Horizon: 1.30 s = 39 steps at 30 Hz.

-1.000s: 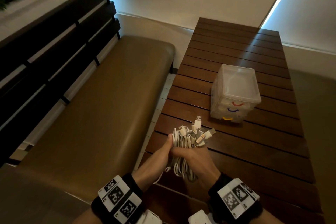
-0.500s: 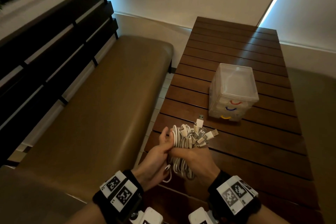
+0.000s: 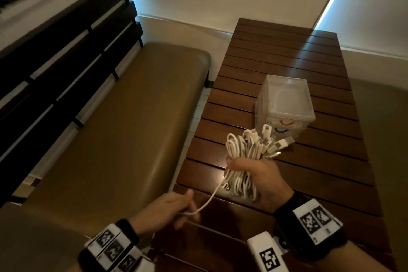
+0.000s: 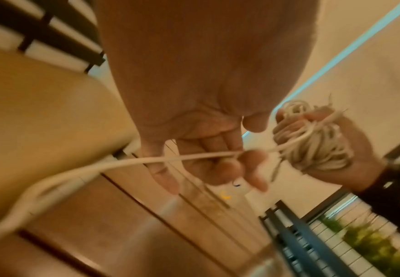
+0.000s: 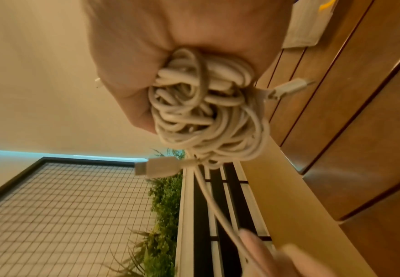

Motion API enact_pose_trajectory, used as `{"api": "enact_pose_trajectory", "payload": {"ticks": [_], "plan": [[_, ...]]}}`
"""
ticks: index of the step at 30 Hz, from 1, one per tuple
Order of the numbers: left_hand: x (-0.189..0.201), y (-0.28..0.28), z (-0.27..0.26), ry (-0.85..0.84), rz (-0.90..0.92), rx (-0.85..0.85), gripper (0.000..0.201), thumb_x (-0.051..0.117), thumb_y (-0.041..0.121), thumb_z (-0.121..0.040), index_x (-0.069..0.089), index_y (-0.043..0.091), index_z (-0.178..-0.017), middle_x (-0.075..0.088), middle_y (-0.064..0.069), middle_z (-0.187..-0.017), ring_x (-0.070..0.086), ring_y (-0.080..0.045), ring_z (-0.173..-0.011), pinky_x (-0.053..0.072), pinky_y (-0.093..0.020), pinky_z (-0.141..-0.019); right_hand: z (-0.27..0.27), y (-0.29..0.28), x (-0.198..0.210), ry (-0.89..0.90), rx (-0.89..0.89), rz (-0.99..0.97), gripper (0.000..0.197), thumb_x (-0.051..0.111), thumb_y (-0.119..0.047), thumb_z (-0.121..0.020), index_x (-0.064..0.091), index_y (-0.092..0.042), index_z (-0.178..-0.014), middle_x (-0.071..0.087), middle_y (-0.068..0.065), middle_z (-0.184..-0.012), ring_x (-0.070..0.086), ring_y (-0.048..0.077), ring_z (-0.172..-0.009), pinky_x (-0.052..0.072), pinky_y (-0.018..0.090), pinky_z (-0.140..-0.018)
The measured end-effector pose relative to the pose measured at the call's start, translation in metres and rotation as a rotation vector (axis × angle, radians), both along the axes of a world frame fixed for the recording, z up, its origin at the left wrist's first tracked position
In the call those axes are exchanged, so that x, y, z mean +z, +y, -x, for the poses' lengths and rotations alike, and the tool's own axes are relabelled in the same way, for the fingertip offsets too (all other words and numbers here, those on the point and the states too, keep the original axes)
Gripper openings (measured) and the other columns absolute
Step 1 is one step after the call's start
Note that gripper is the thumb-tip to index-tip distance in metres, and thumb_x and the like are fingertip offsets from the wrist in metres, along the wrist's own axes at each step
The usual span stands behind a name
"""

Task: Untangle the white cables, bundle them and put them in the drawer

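My right hand (image 3: 256, 174) grips a coiled bundle of white cables (image 3: 247, 148) above the near part of the wooden table (image 3: 320, 161). Several plugs (image 3: 284, 141) stick out of the bundle's far end. One loose cable strand (image 3: 209, 200) runs from the bundle down to my left hand (image 3: 174, 207), which pinches it low and to the left, off the table's edge. The left wrist view shows the strand (image 4: 194, 156) passing across the curled fingers (image 4: 251, 159). The bundle (image 5: 206, 108) fills the right wrist view. A small clear drawer unit (image 3: 284, 104) with red and blue handles stands closed just beyond the bundle.
A tan padded bench (image 3: 114, 130) with a dark slatted back (image 3: 66, 51) runs along the left of the table. A narrow tiled floor gap (image 3: 196, 117) separates them. A second tan seat (image 3: 384, 139) lies to the right. Walls close the far end.
My left hand left the bundle and drew one strand down and to the left. My right hand lifted the bundle and carried it right, toward the drawer unit.
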<state>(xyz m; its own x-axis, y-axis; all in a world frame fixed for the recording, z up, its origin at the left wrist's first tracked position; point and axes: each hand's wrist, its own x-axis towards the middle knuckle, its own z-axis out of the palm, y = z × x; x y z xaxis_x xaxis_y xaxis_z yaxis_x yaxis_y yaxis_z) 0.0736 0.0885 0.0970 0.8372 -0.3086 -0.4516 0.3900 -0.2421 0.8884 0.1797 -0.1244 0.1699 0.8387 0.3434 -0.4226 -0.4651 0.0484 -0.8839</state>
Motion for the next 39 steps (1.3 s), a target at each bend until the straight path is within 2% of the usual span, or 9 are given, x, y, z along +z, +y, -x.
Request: {"api": "enact_pose_trajectory", "payload": {"ticks": [2, 5, 11, 14, 18, 23, 29, 34, 39], "plan": [[-0.006, 0.023, 0.006, -0.054, -0.142, 0.057, 0.059, 0.038, 0.076, -0.084, 0.070, 0.027, -0.073, 0.056, 0.008, -0.064, 0.051, -0.010, -0.064, 0.040, -0.031, -0.073, -0.004, -0.008, 0.006, 0.031, 0.014, -0.050, 0.007, 0.079, -0.008, -0.059, 0.072, -0.010, -0.061, 0.061, 0.016, -0.065, 0.058, 0.028, -0.057, 0.048, 0.038, -0.060], [0.002, 0.051, 0.009, -0.147, -0.219, 0.153, 0.040, 0.044, 0.054, -0.095, 0.064, 0.033, -0.067, 0.058, 0.012, -0.066, 0.051, 0.001, -0.064, 0.040, -0.024, -0.070, -0.007, -0.012, 0.007, -0.082, 0.024, -0.026, 0.016, 0.072, 0.005, -0.068, 0.067, -0.009, -0.063, 0.057, 0.011, -0.060, 0.056, 0.021, -0.049, 0.047, 0.028, -0.050], [0.041, 0.026, -0.012, -0.345, -0.206, 0.311, 0.023, 0.056, 0.029, -0.093, 0.062, 0.035, -0.071, 0.060, 0.013, -0.072, 0.055, -0.001, -0.068, 0.043, -0.012, -0.067, 0.003, 0.006, 0.001, -0.263, 0.351, 0.209, 0.020, 0.075, 0.000, -0.064, 0.056, -0.007, -0.062, 0.056, 0.012, -0.064, 0.058, 0.024, -0.064, 0.051, 0.047, -0.063], [0.052, 0.001, -0.023, -0.486, -0.363, 0.356, 0.020, 0.063, 0.024, -0.089, 0.063, 0.034, -0.072, 0.062, 0.014, -0.073, 0.057, -0.006, -0.071, 0.041, -0.012, -0.064, 0.008, 0.015, 0.003, -0.244, 0.388, 0.221, 0.021, 0.080, -0.003, -0.073, 0.064, -0.017, -0.069, 0.060, -0.006, -0.063, 0.059, 0.005, -0.060, 0.050, 0.026, -0.063], [0.055, -0.031, -0.028, -0.644, -0.563, 0.346, 0.018, 0.056, 0.042, -0.086, 0.064, 0.028, -0.078, 0.060, 0.016, -0.072, 0.058, -0.006, -0.077, 0.041, -0.011, -0.065, 0.012, 0.015, 0.008, -0.079, 0.366, 0.101, 0.034, 0.075, -0.023, -0.075, 0.069, -0.010, -0.106, 0.074, -0.001, -0.091, 0.068, -0.006, -0.077, 0.048, 0.006, -0.062], [0.052, -0.048, -0.035, -0.730, -0.594, 0.443, 0.018, 0.059, 0.035, -0.088, 0.068, 0.021, -0.081, 0.061, 0.020, -0.071, 0.059, 0.007, -0.078, 0.040, -0.003, -0.064, 0.015, 0.012, 0.009, -0.108, 0.391, 0.107, 0.028, 0.079, -0.007, -0.073, 0.069, -0.014, -0.098, 0.076, -0.007, -0.087, 0.071, 0.002, -0.081, 0.050, 0.011, -0.066], [0.058, -0.056, -0.044, -0.716, -0.556, 0.477, 0.024, 0.049, 0.043, -0.089, 0.061, 0.024, -0.081, 0.053, 0.024, -0.062, 0.057, 0.016, -0.069, 0.040, -0.002, -0.057, 0.014, 0.010, 0.008, -0.169, 0.398, 0.163, 0.029, 0.077, 0.005, -0.073, 0.069, -0.008, -0.098, 0.075, 0.007, -0.092, 0.071, 0.016, -0.082, 0.057, 0.028, -0.075], [0.054, -0.060, -0.049, -0.689, -0.543, 0.504, 0.019, 0.049, 0.034, -0.093, 0.057, 0.023, -0.080, 0.061, 0.014, -0.063, 0.060, 0.005, -0.064, 0.041, -0.007, -0.053, 0.012, 0.006, 0.008, -0.145, 0.478, 0.151, 0.040, 0.080, 0.001, -0.072, 0.066, -0.013, -0.106, 0.070, 0.018, -0.101, 0.068, 0.033, -0.095, 0.056, 0.043, -0.088], [0.057, -0.056, -0.056, -0.670, -0.431, 0.480, 0.038, 0.044, 0.054, -0.086, 0.062, 0.022, -0.077, 0.066, 0.012, -0.068, 0.062, -0.005, -0.063, 0.044, -0.014, -0.053, 0.017, 0.004, 0.003, -0.078, 0.389, 0.187, 0.020, 0.068, 0.012, -0.073, 0.061, 0.003, -0.089, 0.063, 0.009, -0.071, 0.064, 0.018, -0.064, 0.055, 0.030, -0.064]]}}
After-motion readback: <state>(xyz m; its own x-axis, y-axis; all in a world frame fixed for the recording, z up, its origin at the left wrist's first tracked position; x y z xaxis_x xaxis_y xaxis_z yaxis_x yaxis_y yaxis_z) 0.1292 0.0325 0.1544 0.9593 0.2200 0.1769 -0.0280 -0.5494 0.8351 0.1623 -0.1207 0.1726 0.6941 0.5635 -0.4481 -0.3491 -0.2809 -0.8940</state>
